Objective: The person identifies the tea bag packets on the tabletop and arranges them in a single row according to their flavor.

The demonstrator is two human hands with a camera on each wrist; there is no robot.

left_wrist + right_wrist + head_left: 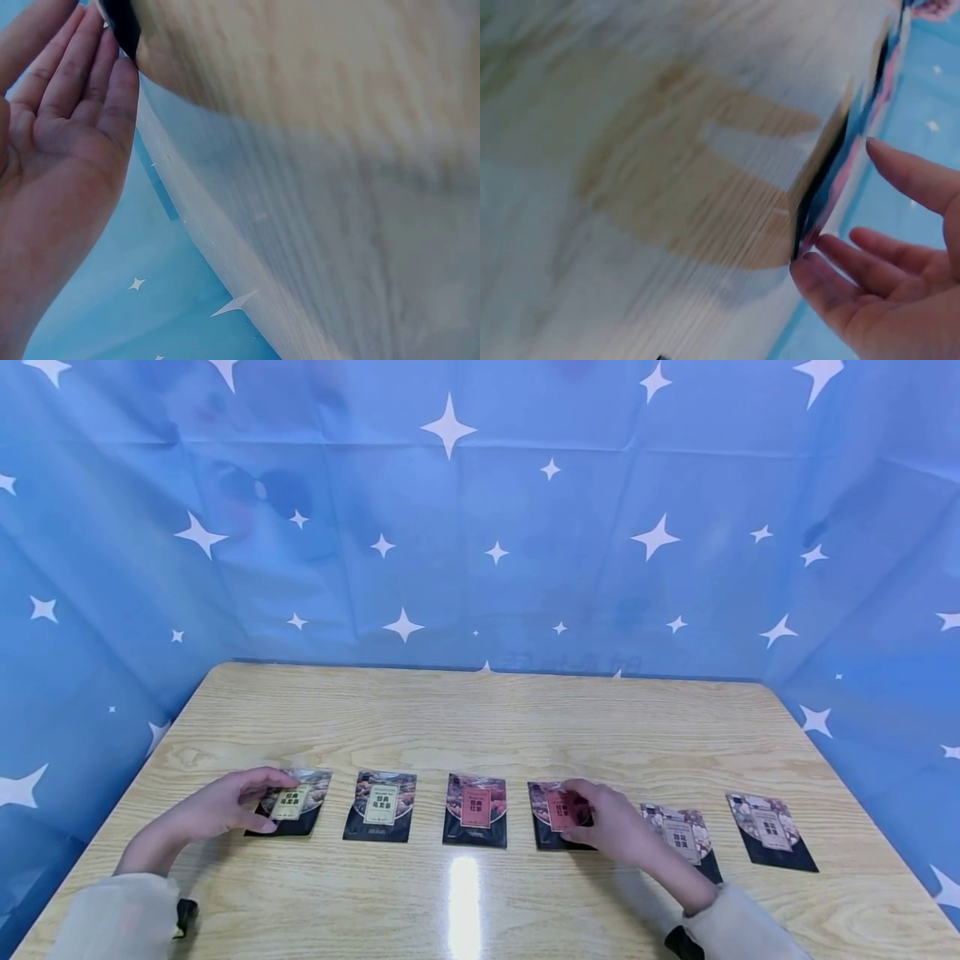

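My left hand (213, 806) rests at the left side of a tea packet with a yellow-green label (309, 802), fingers over its top part and thumb by its lower left corner. In the left wrist view the fingers are fairly straight beside the packet's dark edge (125, 28). Over the right side of a red-labelled tea packet (553, 814) lies my right hand (615, 822), index finger near the top and thumb lower down. The right wrist view shows its fingers loosely bent, fingertips right at the packet's edge (826, 180). Both packets lie flat.
Between the hands lie a green-labelled packet (379, 806) and another red-labelled one (475, 810). To the right are two pale-pink-labelled packets; my right forearm partly covers the nearer one (693, 839). The wooden table (480, 718) meets a blue star-printed curtain (480, 585) behind.
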